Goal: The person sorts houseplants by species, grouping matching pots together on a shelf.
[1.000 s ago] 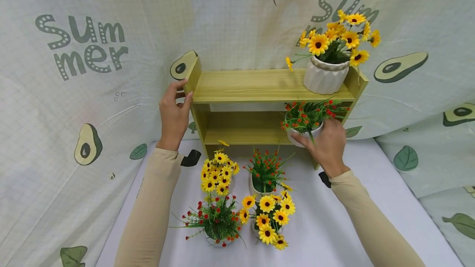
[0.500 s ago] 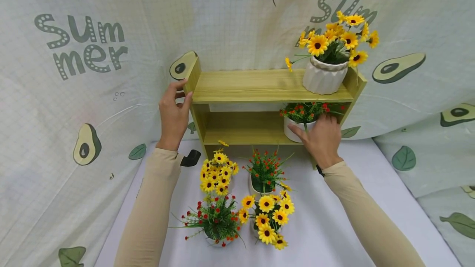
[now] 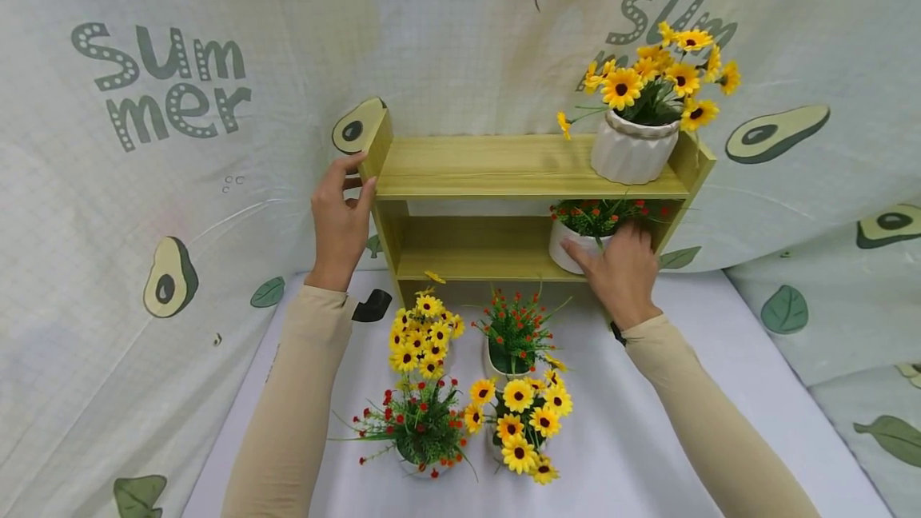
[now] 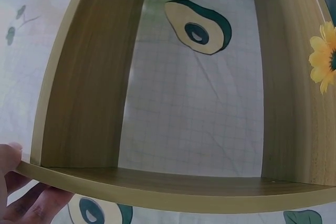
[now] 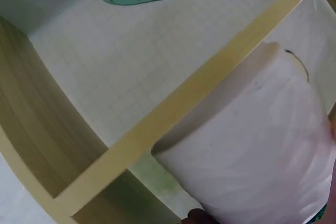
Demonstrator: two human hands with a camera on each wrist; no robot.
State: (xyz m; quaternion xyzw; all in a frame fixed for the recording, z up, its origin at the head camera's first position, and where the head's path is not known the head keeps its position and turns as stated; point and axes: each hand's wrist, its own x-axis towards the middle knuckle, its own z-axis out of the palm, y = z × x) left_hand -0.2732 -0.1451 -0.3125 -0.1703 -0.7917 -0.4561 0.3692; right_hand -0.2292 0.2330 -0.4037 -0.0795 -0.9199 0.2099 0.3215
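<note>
My right hand (image 3: pixel 624 274) grips a white pot (image 3: pixel 567 248) of red flowers and green leaves (image 3: pixel 593 217) on the middle board of a wooden shelf (image 3: pixel 475 250), at its right end. The thumb lies across the pot's front; the other fingers are partly hidden behind its right side. In the right wrist view the pale pot (image 5: pixel 252 140) sits just behind the shelf board's edge (image 5: pixel 173 108). With thumb and fingers my left hand (image 3: pixel 338 222) pinches the shelf's left side panel (image 3: pixel 376 152). The left wrist view shows this hand (image 4: pixel 34 205) at the panel's edge.
A white ribbed pot (image 3: pixel 633 152) of yellow flowers stands on the top board's right end. On the white table (image 3: pixel 612 438) before the shelf are potted yellow flowers (image 3: pixel 424 334), red flowers (image 3: pixel 516 326), more red flowers (image 3: pixel 424 426) and more yellow flowers (image 3: pixel 521 422). A printed cloth (image 3: pixel 180 222) hangs behind.
My right hand has pushed the pot of red flowers back and slightly left, further into the middle level. The pot looks more upright now. My left hand keeps its place on the side panel.
</note>
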